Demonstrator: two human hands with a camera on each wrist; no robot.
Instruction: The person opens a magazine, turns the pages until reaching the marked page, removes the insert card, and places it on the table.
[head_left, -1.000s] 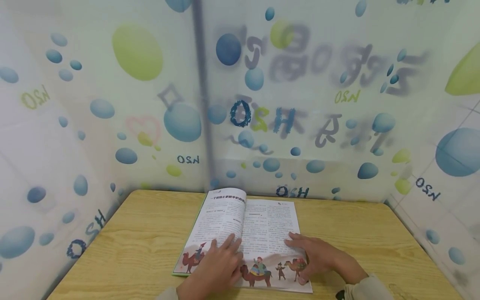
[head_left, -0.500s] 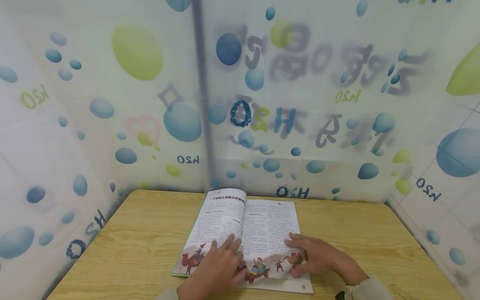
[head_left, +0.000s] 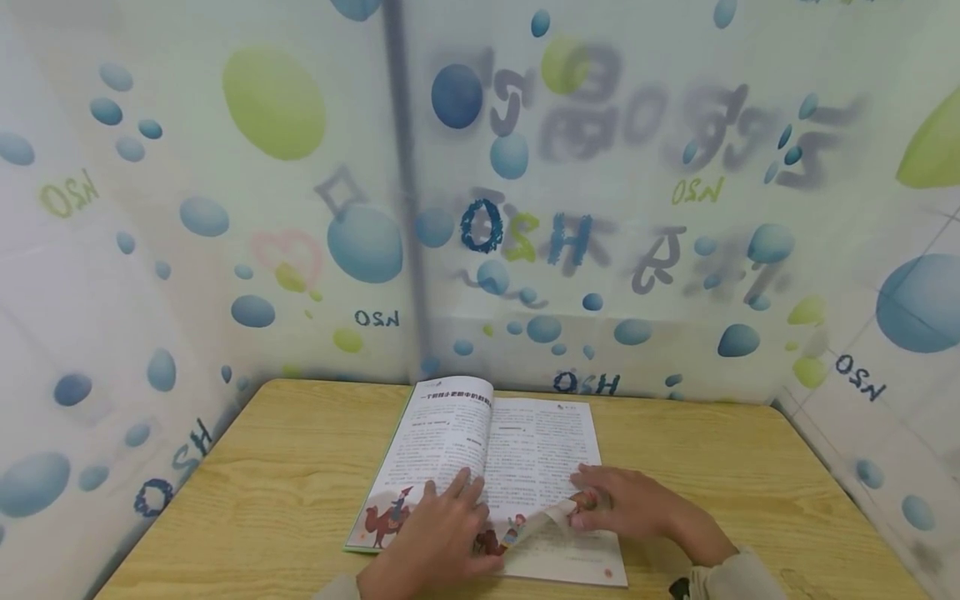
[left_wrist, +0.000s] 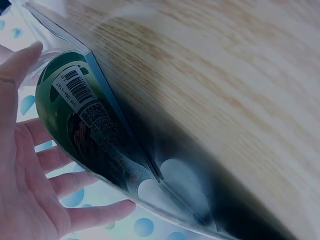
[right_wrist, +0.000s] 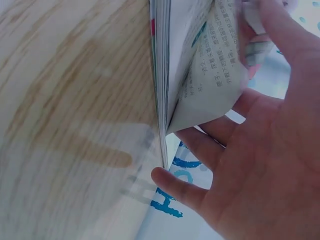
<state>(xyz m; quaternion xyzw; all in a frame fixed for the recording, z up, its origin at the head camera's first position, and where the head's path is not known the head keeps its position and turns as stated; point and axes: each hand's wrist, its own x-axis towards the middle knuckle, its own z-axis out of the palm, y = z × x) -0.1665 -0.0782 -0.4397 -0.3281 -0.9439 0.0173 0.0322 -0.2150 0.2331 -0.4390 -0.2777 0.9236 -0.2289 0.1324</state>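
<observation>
An illustrated magazine (head_left: 442, 446) lies spread on the table, with printed text and a camel drawing on its left page. My left hand (head_left: 435, 533) rests across the lower part of that page near the fold, fingers extended. On the right side, my right hand (head_left: 637, 504) pinches the lower outer part of a page (head_left: 546, 518) between thumb and fingers; the page is curled up and shows its underside. In the left wrist view, the green back cover (left_wrist: 60, 105) with a barcode bows beside the left fingers. The right wrist view shows the bent leaf (right_wrist: 212, 95) against the right hand's fingers.
The wooden table (head_left: 285, 467) extends to both sides of the magazine. Behind it and at the sides hang pale curtain walls (head_left: 330, 350) printed with blue and green drops. A light sleeve (head_left: 738, 575) covers the right forearm.
The right page's lower outer corner has gone from flat to buckled to curled up, pulled inward by the right thumb. The left hand has hardly moved; its thumb reaches slightly farther right.
</observation>
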